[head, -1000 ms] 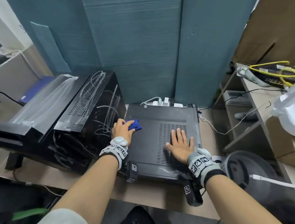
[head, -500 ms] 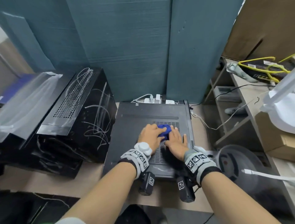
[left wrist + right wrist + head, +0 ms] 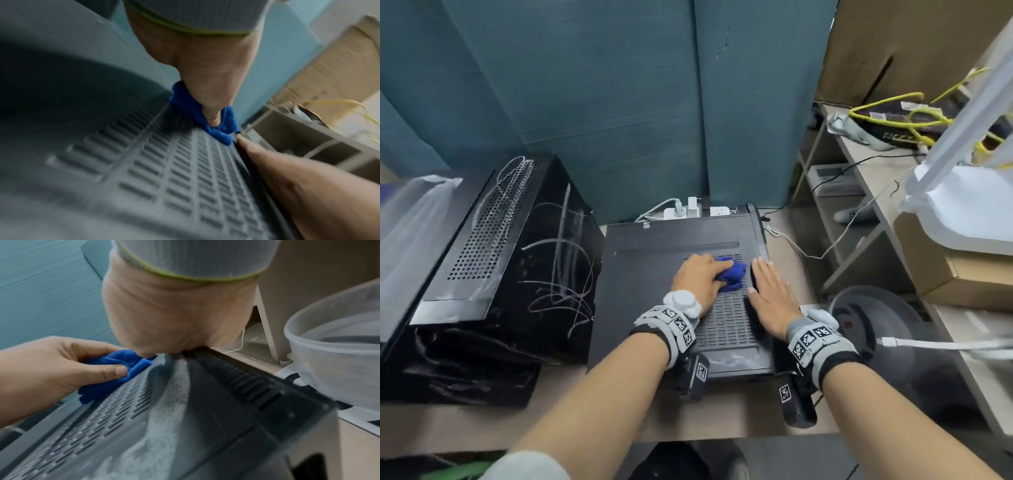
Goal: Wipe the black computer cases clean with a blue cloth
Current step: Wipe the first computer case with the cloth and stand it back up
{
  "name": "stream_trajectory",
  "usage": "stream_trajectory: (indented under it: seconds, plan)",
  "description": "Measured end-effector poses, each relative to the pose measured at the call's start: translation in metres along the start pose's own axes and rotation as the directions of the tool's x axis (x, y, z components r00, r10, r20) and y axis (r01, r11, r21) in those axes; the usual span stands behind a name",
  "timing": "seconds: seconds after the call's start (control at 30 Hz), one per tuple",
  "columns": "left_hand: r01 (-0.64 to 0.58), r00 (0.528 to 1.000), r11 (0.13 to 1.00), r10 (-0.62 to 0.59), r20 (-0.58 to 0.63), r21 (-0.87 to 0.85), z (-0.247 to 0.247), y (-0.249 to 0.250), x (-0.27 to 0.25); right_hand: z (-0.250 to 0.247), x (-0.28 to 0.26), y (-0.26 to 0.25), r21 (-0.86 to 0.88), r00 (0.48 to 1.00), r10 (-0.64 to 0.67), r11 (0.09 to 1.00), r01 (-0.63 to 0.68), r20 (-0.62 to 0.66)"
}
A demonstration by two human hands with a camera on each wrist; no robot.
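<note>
A black computer case [image 3: 650, 294] lies flat on the floor with its vent grille [image 3: 164, 162] facing up. My left hand [image 3: 702, 277] grips a bunched blue cloth [image 3: 732, 272] and presses it on the far end of the grille. In the right wrist view the cloth [image 3: 115, 374] is pinched between the thumb and curled fingers of the left hand [image 3: 51, 363]. My right hand [image 3: 770, 291] lies flat with straight fingers along the case's right edge, just right of the cloth. A second black case [image 3: 551, 257], streaked with dust, stands to the left.
Teal panels [image 3: 619, 102] close off the back, with a white power strip [image 3: 688, 210] at their foot. A shelf unit [image 3: 866, 192] with yellow cables [image 3: 914, 113] stands on the right. A translucent round tub [image 3: 339, 345] sits close to the case's right side. Dust shows on the case's near edge [image 3: 164, 426].
My left hand slid the cloth rightward from the case's left edge onto the grille. My right hand shifted from the grille to the case's right edge.
</note>
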State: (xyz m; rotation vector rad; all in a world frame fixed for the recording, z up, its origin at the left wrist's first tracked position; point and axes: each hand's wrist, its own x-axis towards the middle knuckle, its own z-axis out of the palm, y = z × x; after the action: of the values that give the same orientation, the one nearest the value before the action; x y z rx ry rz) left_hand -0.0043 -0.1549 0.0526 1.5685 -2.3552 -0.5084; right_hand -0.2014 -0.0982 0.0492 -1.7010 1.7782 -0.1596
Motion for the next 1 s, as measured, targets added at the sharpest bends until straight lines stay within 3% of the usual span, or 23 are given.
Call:
stream_trajectory:
  seconds: [0.1,0.27,0.4,0.6,0.73,0.9,1.0]
  plan:
    - [-0.033,0.999,0.999,0.032,0.013,0.012,-0.007,-0.012,0.005,0.001,-0.001,0.003,0.008,1.000,-0.020,1.000,0.020,-0.001]
    - [0.235,0.968,0.971,-0.229,-0.104,0.048,-0.035,-0.060,0.051,0.003,-0.001,0.005,0.001,0.999,-0.054,0.999,0.054,-0.005]
    - [0.290,0.954,0.957,-0.287,-0.086,0.027,-0.038,-0.051,0.094,0.007,0.004,0.015,0.023,0.997,-0.077,0.997,0.078,-0.014]
    - [0.051,0.999,0.998,-0.051,-0.003,-0.036,-0.017,-0.010,0.119,0.001,0.000,0.011,0.157,0.994,-0.101,0.982,0.104,-0.028]
    - [-0.070,0.996,0.993,0.074,0.040,-0.091,-0.001,0.009,0.112,-0.008,0.000,0.013,0.559,1.000,-0.003,0.829,0.015,-0.022]
    - [-0.197,0.978,0.970,0.205,0.047,-0.141,0.004,0.026,0.091,-0.003,0.000,0.028,0.741,0.989,0.148,0.664,-0.100,0.000]
    - [-0.254,0.964,0.956,0.263,0.042,-0.149,0.006,0.033,0.075,-0.001,-0.009,0.035,0.713,0.988,0.157,0.694,-0.098,-0.017]
